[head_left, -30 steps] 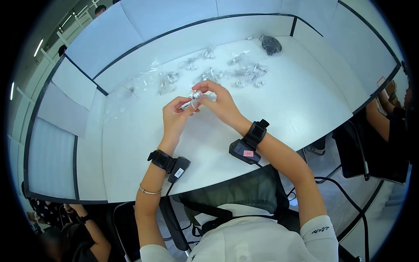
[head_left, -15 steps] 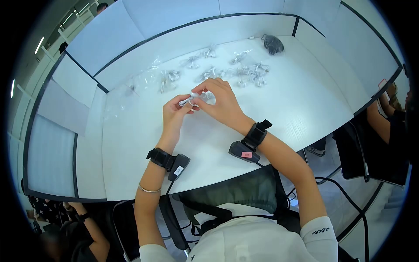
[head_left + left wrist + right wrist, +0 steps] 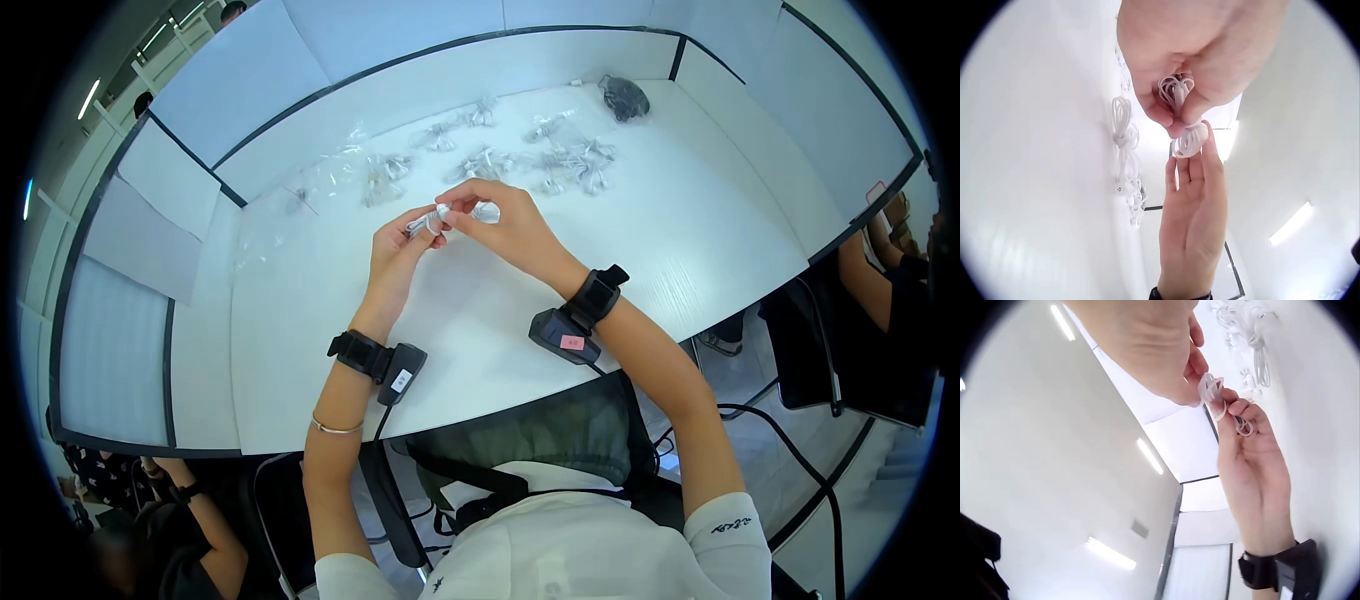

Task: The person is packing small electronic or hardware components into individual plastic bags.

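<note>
A coiled white cable is held in the air above the table by both hands. My left hand grips the coil's middle between thumb and fingers, with loops showing on both sides in the left wrist view. My right hand pinches the far end of the bundle, its fingertips close to the left fingertips. In the right wrist view a strand loops round by the left thumb. The cable's plug ends are partly hidden by the fingers.
Several coiled white cables lie toward the back of the white table. Clear plastic bags are at the back left, a dark bundle at the back right. Low panels surround the table.
The right fingers have moved slightly left and closer to the left fingertips, covering more of the bundle. Both hands keep hold of the cable.
</note>
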{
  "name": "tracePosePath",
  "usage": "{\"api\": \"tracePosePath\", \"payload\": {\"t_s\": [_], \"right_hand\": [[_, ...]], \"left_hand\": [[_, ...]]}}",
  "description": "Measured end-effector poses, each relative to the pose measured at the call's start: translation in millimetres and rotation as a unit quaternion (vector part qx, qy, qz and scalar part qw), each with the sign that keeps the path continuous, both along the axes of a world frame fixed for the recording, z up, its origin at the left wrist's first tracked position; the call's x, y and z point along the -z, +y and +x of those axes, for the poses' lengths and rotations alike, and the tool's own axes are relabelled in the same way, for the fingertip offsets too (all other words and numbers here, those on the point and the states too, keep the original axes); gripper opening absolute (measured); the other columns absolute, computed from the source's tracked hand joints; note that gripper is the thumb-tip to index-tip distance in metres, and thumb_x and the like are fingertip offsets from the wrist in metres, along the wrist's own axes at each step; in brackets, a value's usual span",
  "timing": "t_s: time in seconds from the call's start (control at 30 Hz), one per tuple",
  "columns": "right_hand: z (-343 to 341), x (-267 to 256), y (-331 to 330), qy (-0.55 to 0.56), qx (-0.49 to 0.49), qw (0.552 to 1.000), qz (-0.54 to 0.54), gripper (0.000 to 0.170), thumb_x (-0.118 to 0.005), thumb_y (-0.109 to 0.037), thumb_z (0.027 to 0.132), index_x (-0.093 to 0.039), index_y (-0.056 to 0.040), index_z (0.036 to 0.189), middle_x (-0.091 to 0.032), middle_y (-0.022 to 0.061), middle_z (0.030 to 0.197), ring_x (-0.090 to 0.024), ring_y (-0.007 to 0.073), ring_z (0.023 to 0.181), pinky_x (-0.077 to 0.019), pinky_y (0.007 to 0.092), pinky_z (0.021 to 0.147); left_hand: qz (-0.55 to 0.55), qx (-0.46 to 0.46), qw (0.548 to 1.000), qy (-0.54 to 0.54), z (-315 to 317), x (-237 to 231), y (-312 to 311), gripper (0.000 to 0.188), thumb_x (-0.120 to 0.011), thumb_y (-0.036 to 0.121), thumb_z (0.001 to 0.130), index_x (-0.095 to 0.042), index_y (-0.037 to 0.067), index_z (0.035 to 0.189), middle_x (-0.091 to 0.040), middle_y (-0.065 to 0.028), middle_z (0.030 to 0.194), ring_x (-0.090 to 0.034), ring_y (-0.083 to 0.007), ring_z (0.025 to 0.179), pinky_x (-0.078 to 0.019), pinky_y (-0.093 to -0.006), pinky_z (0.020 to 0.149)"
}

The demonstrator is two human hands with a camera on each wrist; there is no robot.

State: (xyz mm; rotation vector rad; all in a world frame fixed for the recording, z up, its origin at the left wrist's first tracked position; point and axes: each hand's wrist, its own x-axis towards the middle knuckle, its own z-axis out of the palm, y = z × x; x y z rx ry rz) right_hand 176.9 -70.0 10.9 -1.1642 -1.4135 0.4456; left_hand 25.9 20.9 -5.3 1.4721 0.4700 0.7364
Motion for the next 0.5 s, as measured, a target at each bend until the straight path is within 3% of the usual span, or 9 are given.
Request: {"api": "tracePosePath", "payload": {"t_s": [0.17, 0.27, 0.4, 0.47, 0.5], "right_hand": [[3.6, 2.1, 1.5, 0.057, -0.04, 0.997, -0.023, 0.02, -0.065, -0.019, 0.081, -0.063, -0.0042, 0.095, -0.061, 0.0015, 0.081, -0.056, 0.0094, 0.079, -0.0424, 0.0264, 0.081], [1.9, 0.0, 0.6, 0.02, -0.007, 1.0, -0.014, 0.02, -0.065, -0.021, 0.081, -0.062, -0.0057, 0.094, -0.062, 0.0008, 0.081, -0.057, 0.0088, 0.078, -0.0407, 0.0264, 0.079], [-1.3, 1.4, 0.4, 0.015, 0.023, 0.999, -0.02, 0.02, -0.066, -0.022, 0.081, -0.062, -0.0056, 0.092, -0.062, 0.0013, 0.079, -0.057, 0.0089, 0.076, -0.0405, 0.0264, 0.078], [-1.0, 10.6, 6.4, 0.013, 0.045, 0.999, 0.0, 0.024, -0.068, -0.023, 0.077, -0.061, -0.003, 0.088, -0.063, 0.0051, 0.075, -0.058, 0.0138, 0.073, -0.0445, 0.0261, 0.064], [-2.4, 13.2, 8.2, 0.029, 0.056, 0.998, -0.009, 0.027, -0.069, -0.026, 0.075, -0.06, -0.0024, 0.086, -0.062, 0.0052, 0.074, -0.058, 0.014, 0.072, -0.0445, 0.0264, 0.064]], "left_hand": [[-0.01, 0.001, 1.0, 0.027, -1.8, -2.6, 1.0, 0.033, -0.058, 0.013, 0.087, -0.054, -0.004, 0.115, -0.061, -0.0038, 0.089, -0.051, -0.0091, 0.076, -0.0431, -0.0224, 0.073], [0.002, 0.007, 1.0, -0.005, -0.9, -1.5, 2.0, 0.036, -0.06, 0.02, 0.087, -0.056, -0.004, 0.113, -0.061, -0.0033, 0.085, -0.051, -0.0087, 0.074, -0.0432, -0.0222, 0.071], [-0.01, 0.01, 1.0, -0.005, -0.7, -4.2, 0.1, 0.032, -0.054, 0.017, 0.089, -0.056, -0.004, 0.113, -0.062, -0.0046, 0.086, -0.052, -0.0087, 0.074, -0.0438, -0.0229, 0.073], [-0.007, 0.004, 1.0, -0.01, -0.2, 0.0, -0.3, 0.03, -0.052, 0.014, 0.09, -0.056, -0.005, 0.112, -0.062, -0.0061, 0.086, -0.053, -0.0093, 0.074, -0.0445, -0.0235, 0.073], [-0.008, -0.004, 1.0, 0.003, 1.2, 2.0, -2.0, 0.029, -0.052, 0.013, 0.089, -0.056, -0.005, 0.112, -0.063, -0.007, 0.087, -0.054, -0.0101, 0.075, -0.045, -0.0241, 0.073]]}}
